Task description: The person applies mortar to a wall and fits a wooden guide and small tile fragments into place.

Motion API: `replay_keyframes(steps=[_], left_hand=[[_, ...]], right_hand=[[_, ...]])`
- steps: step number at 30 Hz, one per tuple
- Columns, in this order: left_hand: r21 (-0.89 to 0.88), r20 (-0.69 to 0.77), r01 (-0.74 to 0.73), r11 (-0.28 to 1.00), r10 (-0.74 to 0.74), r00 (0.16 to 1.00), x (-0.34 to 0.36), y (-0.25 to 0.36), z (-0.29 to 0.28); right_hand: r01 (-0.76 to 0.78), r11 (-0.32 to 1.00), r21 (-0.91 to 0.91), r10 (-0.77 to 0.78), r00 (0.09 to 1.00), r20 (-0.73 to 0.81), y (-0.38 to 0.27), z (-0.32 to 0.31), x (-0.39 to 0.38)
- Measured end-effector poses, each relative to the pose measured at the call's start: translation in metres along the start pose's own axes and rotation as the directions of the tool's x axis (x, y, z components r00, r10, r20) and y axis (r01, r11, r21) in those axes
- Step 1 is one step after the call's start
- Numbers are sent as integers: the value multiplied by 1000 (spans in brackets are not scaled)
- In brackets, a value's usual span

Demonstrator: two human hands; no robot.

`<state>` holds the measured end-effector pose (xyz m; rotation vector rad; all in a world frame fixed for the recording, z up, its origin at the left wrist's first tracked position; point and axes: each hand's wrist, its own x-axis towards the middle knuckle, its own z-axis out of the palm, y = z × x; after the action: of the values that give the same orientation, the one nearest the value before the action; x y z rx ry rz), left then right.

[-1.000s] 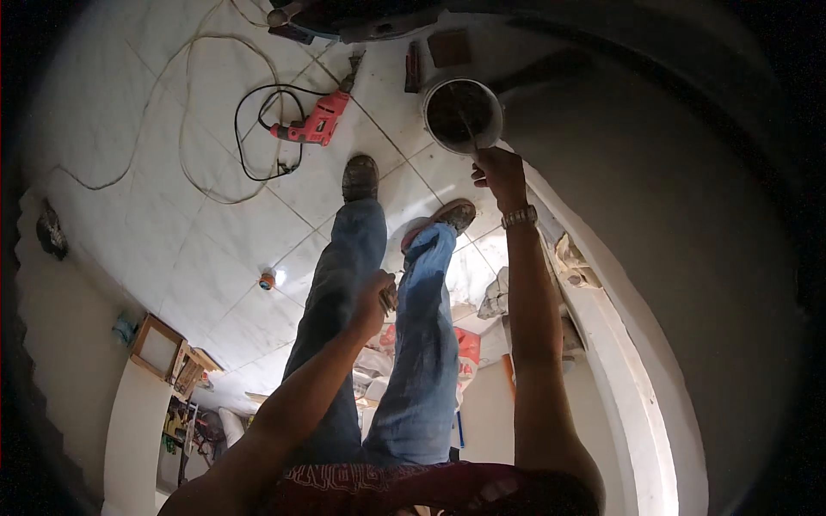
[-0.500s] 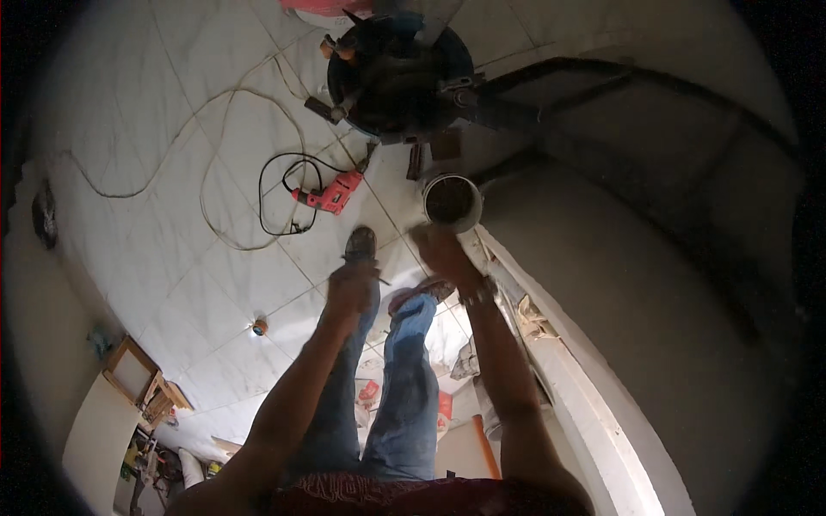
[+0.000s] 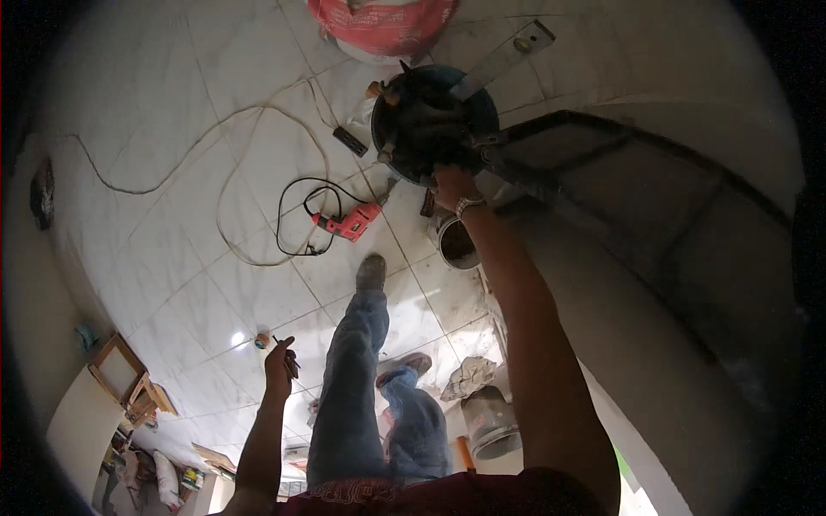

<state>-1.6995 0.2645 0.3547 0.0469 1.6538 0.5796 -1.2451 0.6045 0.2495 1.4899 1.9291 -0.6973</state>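
My right hand (image 3: 453, 187) reaches forward to the near rim of a dark round tub (image 3: 490, 116) full of tools. Its fingers dip into shadow there, and what they touch is hidden. A spirit level (image 3: 503, 60) leans out of the tub's far right side. Lower left, my left hand (image 3: 279, 370) is closed round a small dark thing with a thin tip, too small to name. Just below my right wrist stands a small pail (image 3: 445, 225) with a brownish-grey content. A red power drill (image 3: 351, 222) lies on the tiles left of the pail.
White and black cords loop across the tiled floor, near a black power strip (image 3: 350, 141). A red-and-white sack (image 3: 387, 30) stands beyond the tub. Dark metal framing (image 3: 637, 133) spans the right. A small round orange-brown object (image 3: 261, 341) and a grey bucket (image 3: 492, 426) are nearer.
My right hand has gone forward from beside the pail to the tub's rim. My left hand has moved left and back, away from my legs. My feet have shifted, and more of the sack shows.
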Motion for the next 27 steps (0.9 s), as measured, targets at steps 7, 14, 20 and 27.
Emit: replay_keyframes(steps=[7,14,20,27], left_hand=[[331,226,-198,923,126,966,-57,36,39],[420,900,-877,232,15,435,-216,104,176],[441,872,-844,304,-368,323,-369,-11,196],[300,950,-799,520,-85,302,-525,-93,239]], right_hand=[[319,748,583,177,750,-637,-73,-63,-220],[113,-36,993,263,960,-100,-125,-98,-536],[400,-807,435,338,916,-215,-152,30,-709],[795,-597,110,772,606,-193,-148,131,-850]])
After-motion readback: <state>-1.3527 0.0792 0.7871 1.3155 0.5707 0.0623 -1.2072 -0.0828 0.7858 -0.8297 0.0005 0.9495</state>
